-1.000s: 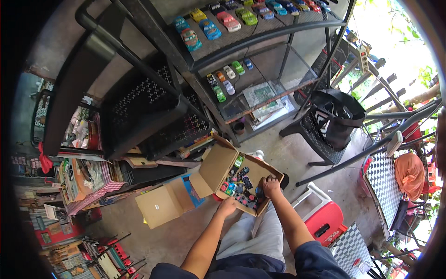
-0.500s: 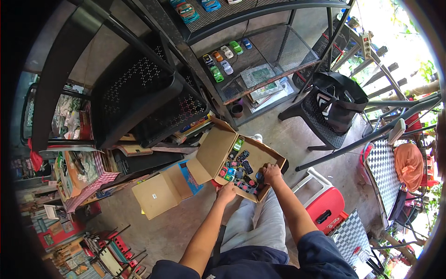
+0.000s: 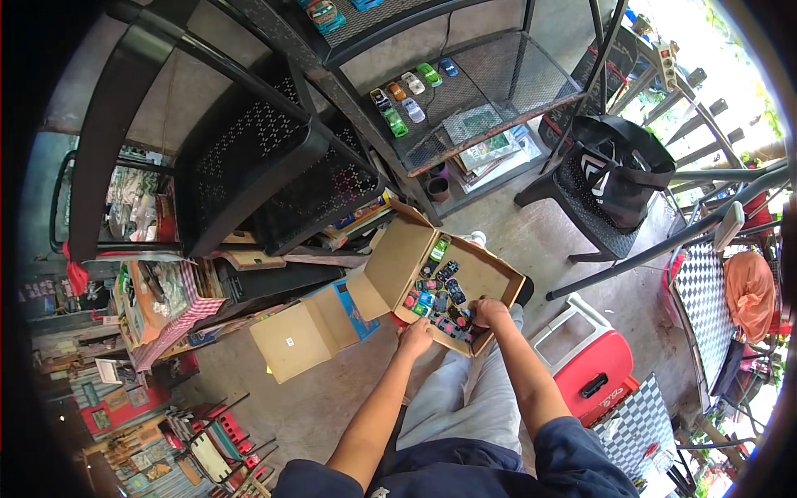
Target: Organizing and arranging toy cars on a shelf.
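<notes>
An open cardboard box (image 3: 501,282) rests over my thighs, its lid folded out to the left. Inside lies a heap of small toy cars (image 3: 425,304), mostly dark, some with pink or blue parts. One green toy car (image 3: 439,248) lies at the box's far left corner. My left hand (image 3: 416,336) is closed on the near left edge of the box. At the box's right side, my right hand (image 3: 491,313) reaches in over the near wall, fingers bent down among the dark cars. Its fingertips are mostly hidden, so what they grip cannot be made out.
Several toy cars (image 3: 413,109) stand on a black mesh shelf (image 3: 515,75) ahead. Black plastic chairs (image 3: 249,149) are at the left, and an unfolded carton (image 3: 303,340) lies below them. A black stool (image 3: 564,199) carries a bag; a red cooler (image 3: 585,365) stands right.
My right hand has moved slightly nearer to the heap of toy cars in the box. My left hand keeps its hold on the edge. The whole view has shifted a little.
</notes>
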### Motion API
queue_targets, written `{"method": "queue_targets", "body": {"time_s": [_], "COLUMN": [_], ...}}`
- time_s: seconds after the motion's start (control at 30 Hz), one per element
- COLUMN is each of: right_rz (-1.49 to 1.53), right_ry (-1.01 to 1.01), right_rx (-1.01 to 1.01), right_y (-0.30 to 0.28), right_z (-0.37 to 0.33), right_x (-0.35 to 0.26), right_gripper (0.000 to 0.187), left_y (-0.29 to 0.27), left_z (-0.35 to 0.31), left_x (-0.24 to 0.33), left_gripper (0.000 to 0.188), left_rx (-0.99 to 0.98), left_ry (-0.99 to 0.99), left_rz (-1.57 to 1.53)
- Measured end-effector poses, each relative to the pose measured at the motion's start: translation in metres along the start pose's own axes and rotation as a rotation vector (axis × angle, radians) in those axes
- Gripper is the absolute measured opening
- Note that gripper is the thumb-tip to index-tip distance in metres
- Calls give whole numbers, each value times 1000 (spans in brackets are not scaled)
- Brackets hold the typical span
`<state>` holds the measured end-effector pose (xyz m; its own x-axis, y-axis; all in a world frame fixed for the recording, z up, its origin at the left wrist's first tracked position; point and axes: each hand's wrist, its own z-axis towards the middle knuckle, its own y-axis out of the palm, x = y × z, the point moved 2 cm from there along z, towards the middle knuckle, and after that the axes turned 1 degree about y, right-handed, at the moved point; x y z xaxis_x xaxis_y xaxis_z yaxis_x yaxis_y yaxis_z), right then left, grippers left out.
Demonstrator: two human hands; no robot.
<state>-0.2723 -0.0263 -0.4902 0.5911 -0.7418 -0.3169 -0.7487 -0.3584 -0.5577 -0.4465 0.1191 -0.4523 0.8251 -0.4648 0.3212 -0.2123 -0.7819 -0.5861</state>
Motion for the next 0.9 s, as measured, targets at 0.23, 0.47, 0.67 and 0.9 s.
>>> {"method": "queue_targets", "body": {"time_s": [0.23,0.47,0.67,0.9], "right_rz": [329,1256,1313,1067], "right_ry": [-80,82,-218,-498], "right_rx": [70,-95,-172,41], "right_y": [-16,-24,-70,-132], "right_z": [-3,-39,-121,-192], "right_x": [2,-6,-48,-82], "right_gripper": [34,37,57,66], "left_y": [-1,18,-21,-86], "left_z": [-10,-10,-67,-113], "left_x": [4,-4,51,102], "left_gripper": [37,31,29,30], "left_rx": [20,79,-244,-320], "left_ry": [-26,62,-48,203], "left_rz": [-3,-553,-1160,-1566]}}
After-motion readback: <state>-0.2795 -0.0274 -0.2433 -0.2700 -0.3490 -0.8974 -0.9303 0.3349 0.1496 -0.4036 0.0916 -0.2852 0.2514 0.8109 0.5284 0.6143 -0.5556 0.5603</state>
